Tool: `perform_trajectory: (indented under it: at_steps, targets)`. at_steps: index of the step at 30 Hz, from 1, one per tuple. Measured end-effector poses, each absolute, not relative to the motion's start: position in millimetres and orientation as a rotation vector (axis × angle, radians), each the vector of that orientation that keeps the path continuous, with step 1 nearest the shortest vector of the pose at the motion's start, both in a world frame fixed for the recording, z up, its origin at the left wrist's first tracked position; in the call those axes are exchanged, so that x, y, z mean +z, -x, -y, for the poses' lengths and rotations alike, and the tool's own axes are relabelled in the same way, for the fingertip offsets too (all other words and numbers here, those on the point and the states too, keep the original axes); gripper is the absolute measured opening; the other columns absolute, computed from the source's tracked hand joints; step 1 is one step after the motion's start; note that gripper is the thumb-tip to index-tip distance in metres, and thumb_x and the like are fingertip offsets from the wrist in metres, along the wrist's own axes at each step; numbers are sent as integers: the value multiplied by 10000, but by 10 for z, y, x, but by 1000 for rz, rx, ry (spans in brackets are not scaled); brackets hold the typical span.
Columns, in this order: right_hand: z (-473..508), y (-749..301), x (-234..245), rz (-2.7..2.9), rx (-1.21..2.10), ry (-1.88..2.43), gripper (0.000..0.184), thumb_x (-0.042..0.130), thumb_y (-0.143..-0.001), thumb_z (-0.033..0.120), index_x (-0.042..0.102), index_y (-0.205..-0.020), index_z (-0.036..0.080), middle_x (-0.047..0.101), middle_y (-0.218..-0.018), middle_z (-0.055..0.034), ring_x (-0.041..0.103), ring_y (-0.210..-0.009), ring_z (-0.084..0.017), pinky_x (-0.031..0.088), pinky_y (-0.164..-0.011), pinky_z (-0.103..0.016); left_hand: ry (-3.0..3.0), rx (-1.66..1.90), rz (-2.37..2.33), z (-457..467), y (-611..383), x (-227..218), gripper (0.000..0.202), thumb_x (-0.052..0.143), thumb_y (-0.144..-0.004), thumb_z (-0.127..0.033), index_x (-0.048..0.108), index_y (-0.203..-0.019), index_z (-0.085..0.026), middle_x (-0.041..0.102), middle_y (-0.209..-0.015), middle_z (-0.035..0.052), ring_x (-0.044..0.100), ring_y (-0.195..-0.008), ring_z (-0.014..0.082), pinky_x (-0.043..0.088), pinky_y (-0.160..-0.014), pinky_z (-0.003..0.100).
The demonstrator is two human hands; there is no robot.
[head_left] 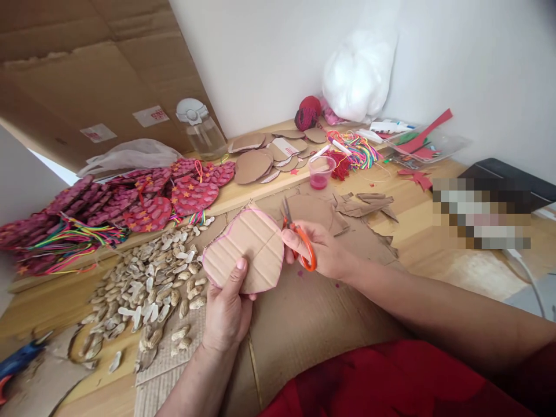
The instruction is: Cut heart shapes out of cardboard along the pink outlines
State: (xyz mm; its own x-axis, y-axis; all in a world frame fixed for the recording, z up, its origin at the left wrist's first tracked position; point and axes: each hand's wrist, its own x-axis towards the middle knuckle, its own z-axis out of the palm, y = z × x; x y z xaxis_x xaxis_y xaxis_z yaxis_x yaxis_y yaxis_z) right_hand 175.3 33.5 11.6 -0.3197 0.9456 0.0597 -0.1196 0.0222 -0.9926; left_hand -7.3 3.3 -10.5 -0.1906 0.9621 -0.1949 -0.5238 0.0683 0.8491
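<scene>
My left hand (pixel 226 307) grips a heart-shaped piece of corrugated cardboard (pixel 245 249) with a pink drawn outline, thumb pressed on its lower face. My right hand (pixel 324 249) is closed in the orange handles of small scissors (pixel 297 240), whose blades point up and sit at the cardboard's right edge. Both hands work over a large flat cardboard sheet (pixel 304 313) on the wooden floor.
Peanut shells (pixel 147 289) lie scattered to the left. Red decorated hearts with coloured cords (pixel 130 202) are piled behind them. Cut cardboard shapes (pixel 256 162), a pink cup (pixel 320 172), a water bottle (pixel 200 128), yarn (pixel 308 111), scraps (pixel 365 205) and a glue gun (pixel 17 362) surround the spot.
</scene>
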Motion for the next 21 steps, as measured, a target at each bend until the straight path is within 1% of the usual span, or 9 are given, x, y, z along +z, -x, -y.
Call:
perform_trajectory:
  at_steps: [4, 6, 8, 11, 17, 21]
  targets:
    - [-302, -1763, 103, 1515, 1675, 920, 524, 572, -884, 688, 490, -755, 186, 559, -645, 16, 452, -533, -89, 338, -502, -230, -572, 1508, -1002, -64, 81, -72, 466, 848, -742, -249, 691, -1180, -233, 649, -1002, -3, 564, -603, 62, 366, -332, 133]
    - [-295, -1774, 90, 1556, 1681, 913, 532, 524, -909, 697, 482, -760, 188, 555, -640, 15, 443, -536, -90, 328, -504, -231, -563, 1518, -1002, -68, 91, -65, 475, 852, -735, -250, 694, -1182, -237, 657, -1026, -1, 568, -606, 63, 365, -334, 134]
    - [-297, -1789, 81, 1592, 1639, 945, 511, 494, -942, 669, 486, -767, 189, 562, -632, 15, 435, -527, -92, 319, -501, -235, -557, 1520, -1008, -69, 104, -66, 489, 857, -727, -253, 694, -1188, -238, 663, -1037, 0, 571, -604, 63, 359, -332, 136]
    - [-304, -1807, 87, 1615, 1587, 984, 473, 519, -951, 622, 490, -760, 190, 573, -630, 16, 436, -526, -94, 324, -499, -234, -552, 1508, -1028, -70, 118, -70, 505, 862, -720, -262, 691, -1195, -241, 673, -1027, 0, 584, -609, 68, 354, -334, 137]
    - [-306, -1804, 124, 1579, 1554, 1005, 485, 614, -891, 621, 445, -711, 203, 533, -612, 32, 445, -535, -99, 327, -492, -225, -586, 1511, -1061, -83, 121, -62, 559, 871, -699, -278, 675, -1222, -252, 690, -1017, 13, 585, -601, 76, 349, -354, 133]
    - [-308, -1812, 111, 1601, 1524, 1000, 490, 605, -900, 613, 433, -697, 202, 507, -594, 40, 422, -525, -95, 304, -491, -226, -603, 1522, -1066, -83, 121, -62, 575, 873, -696, -278, 667, -1233, -254, 679, -1035, 16, 577, -604, 72, 350, -354, 129]
